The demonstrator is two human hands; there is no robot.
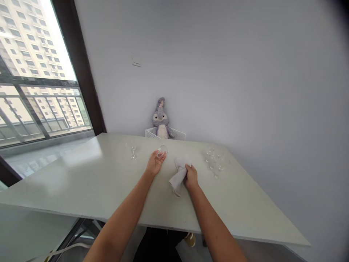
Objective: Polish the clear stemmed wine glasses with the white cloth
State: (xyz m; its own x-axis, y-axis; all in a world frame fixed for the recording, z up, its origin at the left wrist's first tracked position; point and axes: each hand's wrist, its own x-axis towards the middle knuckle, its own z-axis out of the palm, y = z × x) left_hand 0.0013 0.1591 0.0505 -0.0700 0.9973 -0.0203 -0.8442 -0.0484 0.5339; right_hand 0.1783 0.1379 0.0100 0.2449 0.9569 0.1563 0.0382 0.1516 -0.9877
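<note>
My left hand point(155, 163) is closed around a small clear drinking glass point(163, 149), its round rim showing above the fingers. Whether this glass has a stem is hidden by the hand. In my right hand point(192, 176) a crumpled white cloth point(178, 178) is gripped, and its loose end hangs down to the left over the table. The cloth and the glass are apart. One clear stemmed glass point(133, 148) stands upright, left of my left hand. To the right of my right hand, several clear glasses point(214, 160) are grouped close together.
A white table point(109, 189) spreads under both arms. Behind its far edge, a grey plush toy point(160, 118) sits in a white perforated basket point(178, 135) against the wall. A dark-framed window point(84, 65) is on the left. A pale cable point(71, 246) runs below the table.
</note>
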